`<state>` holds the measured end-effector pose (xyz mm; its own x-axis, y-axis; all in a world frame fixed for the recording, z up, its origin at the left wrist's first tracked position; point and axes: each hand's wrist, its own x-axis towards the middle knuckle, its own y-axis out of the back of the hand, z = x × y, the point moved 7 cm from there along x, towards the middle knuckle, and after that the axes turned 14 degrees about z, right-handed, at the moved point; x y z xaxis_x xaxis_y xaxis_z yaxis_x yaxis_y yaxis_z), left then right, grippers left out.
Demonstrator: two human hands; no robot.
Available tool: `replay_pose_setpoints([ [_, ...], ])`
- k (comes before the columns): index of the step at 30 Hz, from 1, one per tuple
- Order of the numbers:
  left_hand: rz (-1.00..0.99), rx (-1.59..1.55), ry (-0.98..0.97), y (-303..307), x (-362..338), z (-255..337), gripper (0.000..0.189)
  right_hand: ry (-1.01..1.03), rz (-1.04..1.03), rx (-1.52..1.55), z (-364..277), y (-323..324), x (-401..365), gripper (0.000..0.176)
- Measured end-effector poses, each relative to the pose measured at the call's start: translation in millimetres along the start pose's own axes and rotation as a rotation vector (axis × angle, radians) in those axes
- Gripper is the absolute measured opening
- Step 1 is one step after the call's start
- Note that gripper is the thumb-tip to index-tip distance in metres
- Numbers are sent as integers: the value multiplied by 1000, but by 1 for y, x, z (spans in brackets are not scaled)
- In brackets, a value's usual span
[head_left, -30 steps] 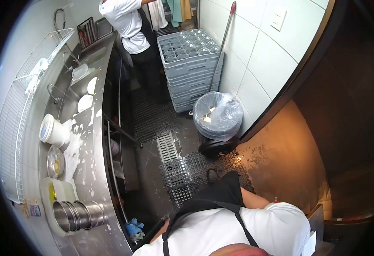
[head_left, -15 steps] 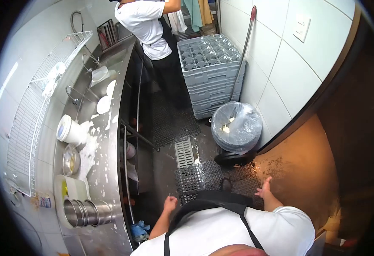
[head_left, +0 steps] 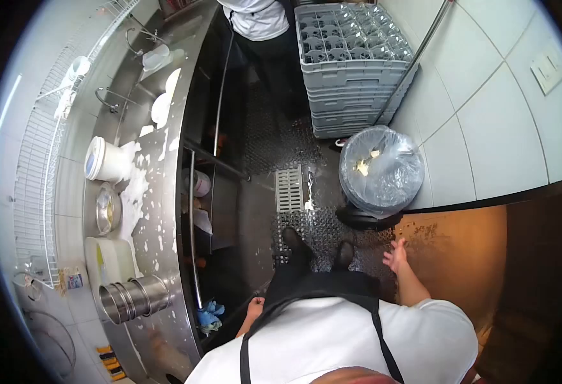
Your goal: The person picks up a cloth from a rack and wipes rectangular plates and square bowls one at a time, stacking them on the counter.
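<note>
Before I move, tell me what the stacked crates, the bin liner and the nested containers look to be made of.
Stacked crates: probably grey plastic, matte; even colour and moulded rims suggest it.
Bin liner: thin, see-through plastic film, glossy; wrinkles and glints show it.
Nested containers: likely stainless steel, smooth; silvery reflections suggest it, though aluminium is possible.

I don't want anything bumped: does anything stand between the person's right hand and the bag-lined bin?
Nothing visible blocks the right hand from the open top of the bag-lined bin. In the picture a black object does show between them, but low at the bin's foot, apparently well below its rim.
</note>
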<state>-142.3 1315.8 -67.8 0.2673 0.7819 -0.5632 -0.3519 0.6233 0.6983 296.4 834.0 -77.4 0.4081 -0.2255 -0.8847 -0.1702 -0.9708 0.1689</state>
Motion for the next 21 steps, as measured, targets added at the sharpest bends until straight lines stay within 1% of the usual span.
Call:
replay_pose_setpoints([
  [1,6,23,-91,3,10,2,15,27,-35,-23,-4,-13,-6,103],
  [3,-147,-22,-122,2,41,26,15,49,-27,23,-16,-39,-23,100],
  [4,-226,-55,-140,-8,52,30,14,71,-22,43,-23,-46,-31,98],
  [5,-195,63,-56,-9,73,26,13,62,-11,30,-24,-52,-41,98],
  [6,-136,69,48,12,75,59,9,54,-6,18,-18,-59,-48,98],
  [7,-139,-43,60,35,82,114,8,46,-7,5,-13,-67,-49,97],
  [8,-145,-149,78,49,87,145,6,22,33,-47,-2,-69,-47,95],
  [9,-121,-242,10,17,153,107,7,11,55,-87,0,-73,-53,94],
  [10,-53,-142,-68,33,161,141,11,-9,83,-126,9,-72,-58,93],
  [11,-32,-155,-21,30,189,147,13,-32,111,-161,18,-71,-65,93],
  [12,-16,-177,-87,28,211,164,12,-22,142,-142,19,-71,-70,89],
  [13,-113,-293,-49,27,220,186,11,-2,146,-103,19,-69,-76,88],
  [14,-148,-314,-45,28,227,207,11,15,149,-64,19,-67,-82,87],
  [15,-147,-169,-98,28,243,217,13,25,147,-25,22,-67,-90,85],
  [17,-94,255,-289,51,239,271,13,48,197,-30,25,-64,-110,82],
  [18,-116,260,-285,54,253,281,13,45,208,-34,30,-63,-110,77],
  [20,-178,262,-279,30,286,293,13,11,260,-23,52,-59,-103,71],
  [21,-212,197,-267,20,295,299,12,1,288,-25,60,-51,-98,68],
])
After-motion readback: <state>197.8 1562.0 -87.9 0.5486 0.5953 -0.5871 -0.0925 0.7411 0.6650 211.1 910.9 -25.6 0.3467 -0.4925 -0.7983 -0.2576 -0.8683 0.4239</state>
